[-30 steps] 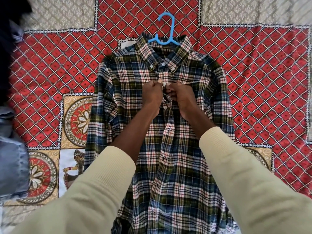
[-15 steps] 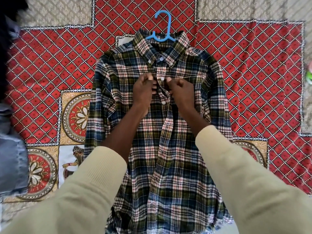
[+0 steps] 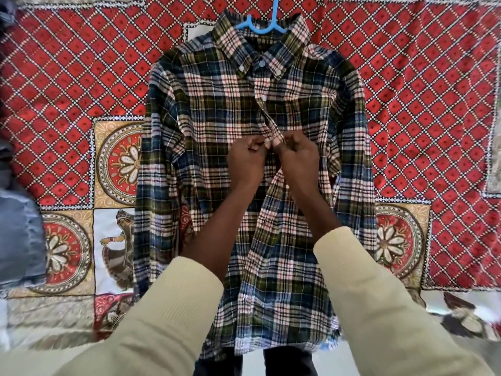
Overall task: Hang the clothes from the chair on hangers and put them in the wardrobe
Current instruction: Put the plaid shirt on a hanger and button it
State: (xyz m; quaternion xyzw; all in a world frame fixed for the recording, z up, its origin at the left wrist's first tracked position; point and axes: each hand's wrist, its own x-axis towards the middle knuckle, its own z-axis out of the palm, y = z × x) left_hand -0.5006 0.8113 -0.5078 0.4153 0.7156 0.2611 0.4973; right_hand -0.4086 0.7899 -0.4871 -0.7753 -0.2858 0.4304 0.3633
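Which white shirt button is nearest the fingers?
The white placket button on the plaid flannel shirt, mid-chest just above the left hand and right hand. The other three sit higher, clustered at the collar by the blue plastic hanger.

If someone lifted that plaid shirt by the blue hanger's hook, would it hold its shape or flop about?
Probably floppy: the plaid shirt is soft cloth that wrinkles where the left hand and right hand pinch its front. The blue hanger inside the collar should hold the shoulders. The lower front looks unbuttoned, so it may swing open.
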